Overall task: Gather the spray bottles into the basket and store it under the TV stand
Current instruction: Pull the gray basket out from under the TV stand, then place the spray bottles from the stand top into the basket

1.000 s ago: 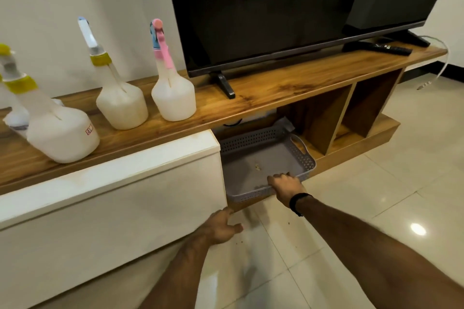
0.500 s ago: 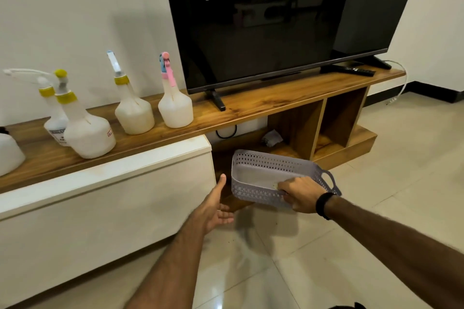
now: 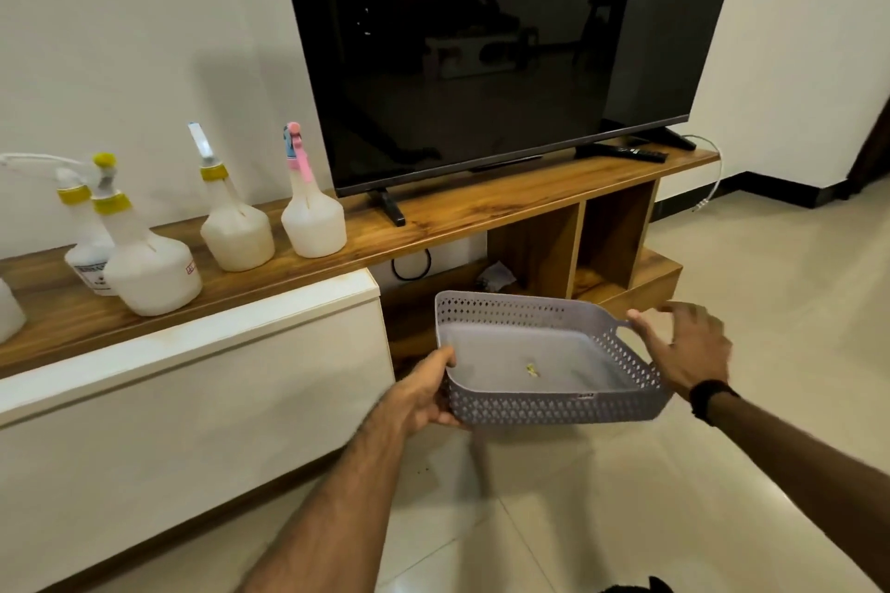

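Basket held off the floor: left hand grips its corner, right hand open beside the handle

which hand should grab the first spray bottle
Right. The left hand grips the basket at its near-left corner, holding it off the floor. The right hand is open beside the handle, free to reach the pink-topped bottle.

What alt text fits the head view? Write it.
Left hand grips a grey perforated basket held above the floor, right hand open beside its handle. Spray bottles stand on the wooden TV stand left of the TV.
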